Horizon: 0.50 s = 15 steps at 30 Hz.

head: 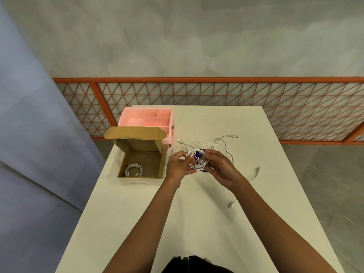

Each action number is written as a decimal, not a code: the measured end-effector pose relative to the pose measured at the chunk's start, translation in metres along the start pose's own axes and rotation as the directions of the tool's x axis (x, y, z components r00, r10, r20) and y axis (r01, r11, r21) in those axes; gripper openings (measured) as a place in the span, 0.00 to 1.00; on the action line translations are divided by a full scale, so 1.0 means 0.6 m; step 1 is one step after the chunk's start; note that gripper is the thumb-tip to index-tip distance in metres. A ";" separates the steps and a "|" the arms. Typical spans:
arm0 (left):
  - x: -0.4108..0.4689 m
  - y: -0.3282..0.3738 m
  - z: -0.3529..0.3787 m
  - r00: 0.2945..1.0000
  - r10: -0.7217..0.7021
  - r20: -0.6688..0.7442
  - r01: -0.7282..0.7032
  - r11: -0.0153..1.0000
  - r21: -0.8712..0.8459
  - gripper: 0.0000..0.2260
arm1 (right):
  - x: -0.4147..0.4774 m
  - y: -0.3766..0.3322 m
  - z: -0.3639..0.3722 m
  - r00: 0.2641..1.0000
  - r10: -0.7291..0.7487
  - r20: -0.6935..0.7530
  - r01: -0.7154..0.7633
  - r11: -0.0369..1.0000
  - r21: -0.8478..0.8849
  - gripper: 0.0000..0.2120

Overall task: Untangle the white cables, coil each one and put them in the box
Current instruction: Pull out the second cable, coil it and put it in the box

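Note:
A tangle of white cables (199,154) is held just above the white table (197,213), right of the open cardboard box (126,164). My left hand (178,164) pinches the bundle from the left. My right hand (220,167) grips it from the right, fingers curled round the loops and a small purple object (198,154) inside them. Loose cable ends trail over the table behind the hands (226,137) and to the right (256,173). One coiled white cable (134,170) lies on the floor of the box.
A pink compartment organiser (147,120) stands directly behind the box, whose lid flap (136,133) stands open. An orange lattice railing (216,95) runs beyond the table's far edge. A cable plug (230,206) lies on the table to the right of my arms.

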<state>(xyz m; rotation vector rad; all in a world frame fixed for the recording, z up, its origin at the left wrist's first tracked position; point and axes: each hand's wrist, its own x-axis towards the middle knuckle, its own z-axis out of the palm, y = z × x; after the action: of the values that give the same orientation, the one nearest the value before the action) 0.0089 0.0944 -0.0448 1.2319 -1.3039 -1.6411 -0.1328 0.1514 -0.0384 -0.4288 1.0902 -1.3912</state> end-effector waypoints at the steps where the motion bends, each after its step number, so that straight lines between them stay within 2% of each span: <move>1: 0.001 -0.001 -0.001 1.000 0.017 -0.014 -0.016 1.000 0.019 0.08 | 0.000 0.002 0.001 1.000 -0.010 -0.005 0.010 0.998 -0.057 0.08; 8: 0.002 -0.014 -0.021 0.999 0.040 -0.005 -0.040 0.997 0.067 0.06 | 0.006 0.022 0.006 0.995 -0.083 -0.051 0.060 0.936 -0.346 0.05; 12: 0.007 -0.033 -0.056 1.000 0.020 0.003 -0.020 0.994 0.107 0.05 | 0.016 0.038 0.020 0.984 -0.101 -0.144 0.022 0.882 -0.470 0.05; 15: 0.011 -0.047 -0.090 1.000 -0.013 -0.026 0.016 0.992 0.122 0.05 | 0.026 0.059 0.039 0.986 -0.081 -0.146 -0.003 0.863 -0.505 0.06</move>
<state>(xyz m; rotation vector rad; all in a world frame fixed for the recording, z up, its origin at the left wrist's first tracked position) 0.0594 0.0793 -0.0760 1.3327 -1.4003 -1.5701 -0.0968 0.1365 -0.0613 -0.7273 1.5981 -1.1768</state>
